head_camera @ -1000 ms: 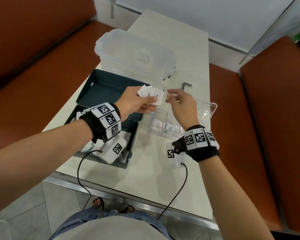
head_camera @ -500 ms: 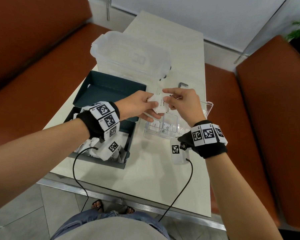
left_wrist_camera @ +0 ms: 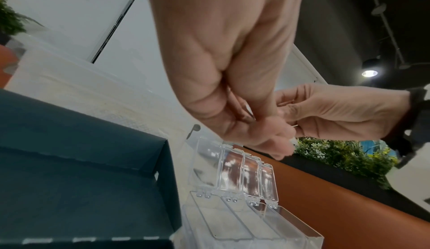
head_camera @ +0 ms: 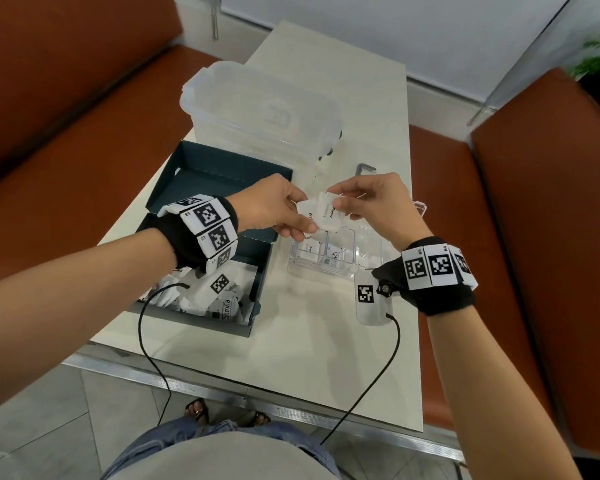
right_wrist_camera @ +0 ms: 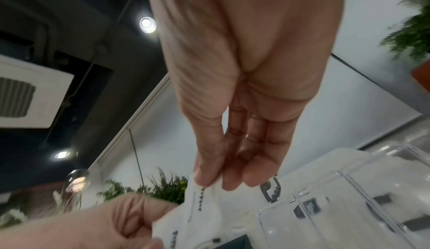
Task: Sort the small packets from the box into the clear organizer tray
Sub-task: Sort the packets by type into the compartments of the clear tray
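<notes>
I see both hands raised above the table [head_camera: 326, 341], meeting over the near edge of the clear organizer tray [head_camera: 340, 268]. My left hand [head_camera: 274, 206] holds a small bunch of white packets [head_camera: 321, 213] between thumb and curled fingers, and the right hand [head_camera: 374, 202] pinches the upper edge of the foremost packet with thumb and forefinger, so the two hands are joined through the paper. In the right wrist view the right thumb and forefinger clamp the packet's corner [right_wrist_camera: 204, 186], with the left hand [right_wrist_camera: 97, 221] gripping the lower end. In the left wrist view the packets are almost hidden behind the curled left fingers [left_wrist_camera: 253, 135]; only thin white edges show.

The tray lies on the table under the hands, with its hinged lids standing open [left_wrist_camera: 244, 172]. At least two white packets [head_camera: 333, 254] already lie in its near compartments (how many in total I cannot tell).

The dark teal box [head_camera: 201, 268] stands open to the left of the tray, just beside it, and many white packets [head_camera: 222, 303] lie heaped in its near part, one printed "Stevia". Its lid part [head_camera: 222, 174] extends away from me. Behind the box stands a large translucent lidded container [head_camera: 260, 112], and a small bent metal key [head_camera: 364, 168] lies on the table beyond the tray. Orange-brown benches [head_camera: 84, 116] flank the table on both sides.
</notes>
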`<state>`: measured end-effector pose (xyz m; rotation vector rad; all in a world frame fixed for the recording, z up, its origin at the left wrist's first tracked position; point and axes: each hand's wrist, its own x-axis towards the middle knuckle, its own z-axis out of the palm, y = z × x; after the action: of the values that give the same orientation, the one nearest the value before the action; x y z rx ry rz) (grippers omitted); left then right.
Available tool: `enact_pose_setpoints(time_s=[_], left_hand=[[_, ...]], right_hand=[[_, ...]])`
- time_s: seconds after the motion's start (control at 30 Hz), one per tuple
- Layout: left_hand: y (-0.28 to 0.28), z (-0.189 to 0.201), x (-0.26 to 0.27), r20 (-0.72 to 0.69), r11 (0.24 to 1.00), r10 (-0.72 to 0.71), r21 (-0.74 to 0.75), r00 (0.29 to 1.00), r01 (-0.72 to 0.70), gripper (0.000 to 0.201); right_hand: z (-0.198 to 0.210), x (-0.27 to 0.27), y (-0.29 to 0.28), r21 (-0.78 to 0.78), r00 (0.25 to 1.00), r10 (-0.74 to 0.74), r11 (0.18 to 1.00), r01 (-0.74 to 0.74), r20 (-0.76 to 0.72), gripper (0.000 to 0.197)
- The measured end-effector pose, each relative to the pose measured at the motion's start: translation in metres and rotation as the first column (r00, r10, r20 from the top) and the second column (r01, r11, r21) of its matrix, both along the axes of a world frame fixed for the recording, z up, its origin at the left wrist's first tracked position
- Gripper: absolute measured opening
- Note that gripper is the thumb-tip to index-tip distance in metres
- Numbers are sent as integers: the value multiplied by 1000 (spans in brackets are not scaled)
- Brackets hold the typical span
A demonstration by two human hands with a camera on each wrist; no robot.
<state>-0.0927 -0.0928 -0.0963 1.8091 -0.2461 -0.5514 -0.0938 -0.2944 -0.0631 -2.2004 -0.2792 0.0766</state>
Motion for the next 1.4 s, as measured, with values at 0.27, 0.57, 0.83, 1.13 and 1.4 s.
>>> enact_pose_setpoints(time_s=[0.27, 0.57, 0.83, 1.13, 1.4], left_hand=[[-5, 7, 7, -16, 991, -124, 55, 992, 125, 27], [5, 7, 10, -170, 952, 50, -291, 984, -99, 39], [-2, 5, 7, -136, 934, 176, -291, 975, -209, 23], [-11, -1, -7, -124, 929, 149, -323, 981, -182, 23], [-13, -4, -3, -43, 952, 211, -215, 976, -216, 23]], right_hand=[[1, -2, 9, -49, 993, 110, 993, -112, -39, 26], [-5, -4, 2, 276, 995, 49, 961, -23, -90, 30], [-6, -5, 6, 287, 995, 41, 958, -14, -88, 27], [-8, 0, 7, 343, 987, -58, 933, 106, -148, 20], [-15, 19, 3, 141, 990, -124, 981, 133, -74, 11]])
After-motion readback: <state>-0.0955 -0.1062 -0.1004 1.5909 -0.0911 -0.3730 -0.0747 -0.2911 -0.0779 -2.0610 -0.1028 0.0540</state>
